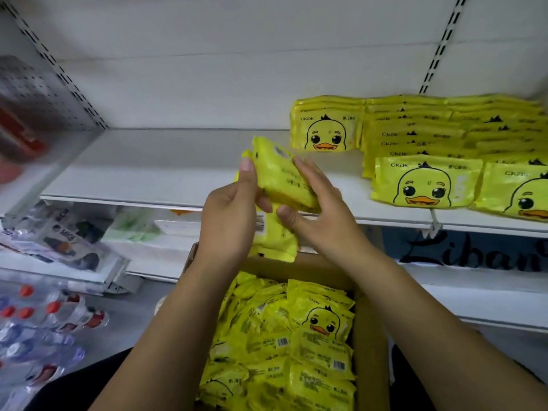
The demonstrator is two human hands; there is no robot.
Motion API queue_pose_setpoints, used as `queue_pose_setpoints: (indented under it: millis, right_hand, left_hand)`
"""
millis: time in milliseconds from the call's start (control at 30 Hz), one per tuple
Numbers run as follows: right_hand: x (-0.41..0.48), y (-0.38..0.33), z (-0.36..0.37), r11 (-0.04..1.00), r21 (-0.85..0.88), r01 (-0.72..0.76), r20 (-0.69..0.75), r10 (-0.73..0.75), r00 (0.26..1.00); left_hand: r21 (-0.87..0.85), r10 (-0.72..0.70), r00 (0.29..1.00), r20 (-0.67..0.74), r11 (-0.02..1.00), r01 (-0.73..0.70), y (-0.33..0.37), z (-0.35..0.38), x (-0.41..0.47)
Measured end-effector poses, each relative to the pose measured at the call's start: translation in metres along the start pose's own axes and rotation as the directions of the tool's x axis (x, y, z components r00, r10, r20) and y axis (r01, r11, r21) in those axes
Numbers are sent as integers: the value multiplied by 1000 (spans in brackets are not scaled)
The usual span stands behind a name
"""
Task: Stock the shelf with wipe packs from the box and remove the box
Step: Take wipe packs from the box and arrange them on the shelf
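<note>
Wipe packs, yellow, duck-face print, in three lots.

Lot one: held packs [281, 179], a small bunch of at least two, raised above the box and in front of the shelf edge. They are tilted, printed backs toward the camera, and a barcode label shows on the lower one. Left hand [231, 215] grips the bunch from its left side, thumb upright along the edge, fingers curled round beneath. Right hand [320, 215] grips it from the right, fingers laid over the upper pack, thumb tucked under it. Both hands are closed on the bunch. The exact count of packs in it cannot be told.

Lot two: stocked packs [427, 179], on the right part of the white shelf [166, 164], in overlapping rows, duck faces toward the camera. One row sits further back at the left of the group; the others reach near the front edge.

Lot three: boxed packs [281, 345], a loose heap filling the box [370, 351]. The box is brown cardboard, open at the top, low in the view between the forearms and below the shelf.

Other items: lower shelf [142, 262] at left, carrying packaged goods, blurred. Bottles [44, 315] with red caps, in clear wrap, far left below. Black panel [474, 250] with script lettering, under the shelf at right.
</note>
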State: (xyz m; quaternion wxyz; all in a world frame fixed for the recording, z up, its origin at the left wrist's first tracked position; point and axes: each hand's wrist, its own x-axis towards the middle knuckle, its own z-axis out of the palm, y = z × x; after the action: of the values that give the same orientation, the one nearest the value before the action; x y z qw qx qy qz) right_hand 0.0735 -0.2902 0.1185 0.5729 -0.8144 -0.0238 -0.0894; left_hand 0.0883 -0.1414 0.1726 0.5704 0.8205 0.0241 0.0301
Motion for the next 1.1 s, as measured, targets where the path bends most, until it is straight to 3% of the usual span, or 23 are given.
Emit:
queue_pose_setpoints:
  millis: [100,167,233,333,500,633,733,867,967,1100]
  right_hand:
    - [6,-5,5,920,363,-148,-80,189,979]
    - [13,-4,4,714,658,-240,-60,367,928]
    - [18,-3,-3,505,832,-231,-2,418,908]
    - [19,-2,-10,414,893,-177,-18,427,904]
    - [20,-5,-7,357,918,-174,22,392,920]
    - [17,-9,-4,429,874,-227,84,327,941]
    - [22,-5,-18,485,855,-185,15,333,943]
    - [33,3,-45,571,796,-199,-67,411,909]
    - [40,14,-54,711,663,-233,-138,423,896]
    - [51,19,-61,925,294,-240,-197,304,932]
  left_hand:
    - [-27,38,998,48,999,-37,6,6,-3]
    - [-27,79,997,-4,997,-79,5,3,0]
    - [-7,88,992,-87,996,-89,2,-2,6]
    - [57,70,988,-135,996,-63,-5,-7,11]
    - [177,-13,1000,-13,984,16,-10,7,15]
    - [49,-32,995,95,998,27,-12,24,18]
    - [-152,-49,992,113,986,66,-17,24,25]
    - [-91,25,993,116,996,-14,-18,15,53]
    - [-34,80,993,90,996,-78,-23,14,78]
    - [-39,99,993,61,995,-96,-27,31,96]
